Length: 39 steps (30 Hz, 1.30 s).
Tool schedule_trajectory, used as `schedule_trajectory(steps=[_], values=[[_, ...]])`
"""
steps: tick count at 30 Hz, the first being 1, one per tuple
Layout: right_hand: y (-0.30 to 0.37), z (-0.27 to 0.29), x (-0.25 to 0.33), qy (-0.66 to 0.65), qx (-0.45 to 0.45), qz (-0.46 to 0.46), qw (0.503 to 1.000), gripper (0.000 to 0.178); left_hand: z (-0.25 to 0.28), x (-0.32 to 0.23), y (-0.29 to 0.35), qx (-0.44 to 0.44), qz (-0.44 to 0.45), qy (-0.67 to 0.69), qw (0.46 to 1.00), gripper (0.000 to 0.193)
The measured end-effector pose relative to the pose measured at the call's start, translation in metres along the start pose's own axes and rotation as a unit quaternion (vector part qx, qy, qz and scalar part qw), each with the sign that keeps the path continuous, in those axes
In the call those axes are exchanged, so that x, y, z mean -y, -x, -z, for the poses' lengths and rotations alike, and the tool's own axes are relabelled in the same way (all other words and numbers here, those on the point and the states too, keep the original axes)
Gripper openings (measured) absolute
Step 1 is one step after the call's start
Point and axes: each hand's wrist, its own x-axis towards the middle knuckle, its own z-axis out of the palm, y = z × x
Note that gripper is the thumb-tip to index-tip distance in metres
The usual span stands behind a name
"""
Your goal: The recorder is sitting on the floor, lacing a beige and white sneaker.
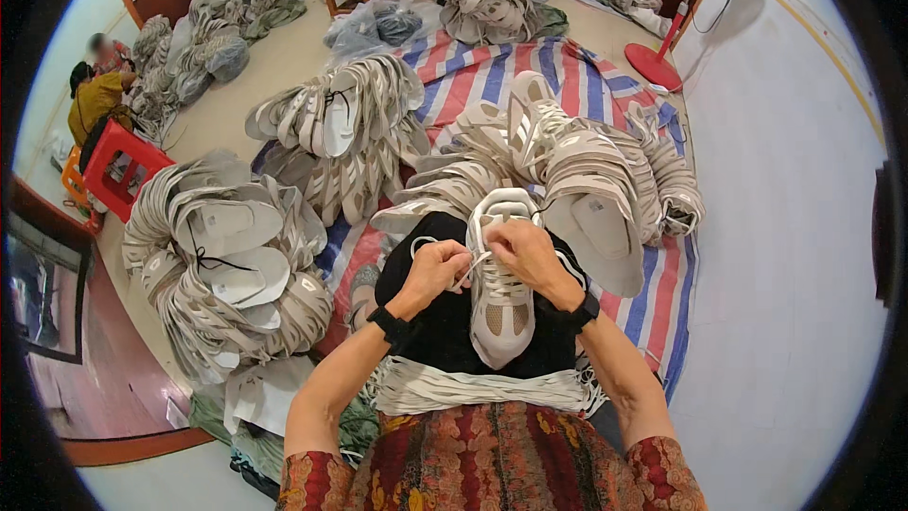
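A beige and white shoe upper point(502, 317) rests on the black cloth point(440, 331) over my lap, its toe pointing toward me. White lace runs in rows across its front. My left hand point(440, 268), left of the upper, pinches a white shoelace point(479, 259) close to the eyelets. My right hand point(525, 251) is closed over the upper's far right side, near its opening; its fingertips are pressed together at the lacing, and the lace between them is mostly hidden. A thick bundle of white shoelaces point(482, 390) lies across my lap at the waist.
Tied bundles of shoe uppers point(227, 265) stand at left, with more uppers point(591, 170) just ahead on a striped sheet point(662, 312). A red stool point(123, 166) and a seated person point(99, 99) are at far left. The red stand base point(653, 66) is at back right.
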Motion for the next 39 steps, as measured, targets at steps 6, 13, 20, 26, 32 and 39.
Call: schedule_trajectory(steps=[6,13,20,26,32,39], values=[[0.000,0.000,0.001,0.019,-0.021,0.049,0.998,0.012,0.002,-0.004,-0.003,0.028,0.000,-0.004,1.000,0.016],[0.004,-0.008,-0.003,0.013,-0.015,0.083,0.996,0.016,-0.006,-0.011,-0.013,-0.089,-0.320,-0.358,0.873,0.013],[-0.002,-0.015,-0.011,0.061,-0.045,0.083,0.994,0.006,-0.010,-0.008,-0.006,-0.068,-0.168,-0.174,0.968,0.005],[0.002,0.012,-0.010,0.263,-0.054,0.114,0.956,0.004,-0.014,-0.006,-0.008,-0.043,-0.297,-0.318,0.899,0.009],[0.061,0.157,-0.069,0.371,-0.331,-0.246,0.832,0.010,-0.005,-0.011,-0.010,-0.009,-0.296,-0.391,0.872,0.006],[0.034,0.075,-0.001,0.258,-0.197,0.058,0.944,0.019,0.009,-0.016,0.000,-0.013,-0.130,-0.208,0.969,0.021]])
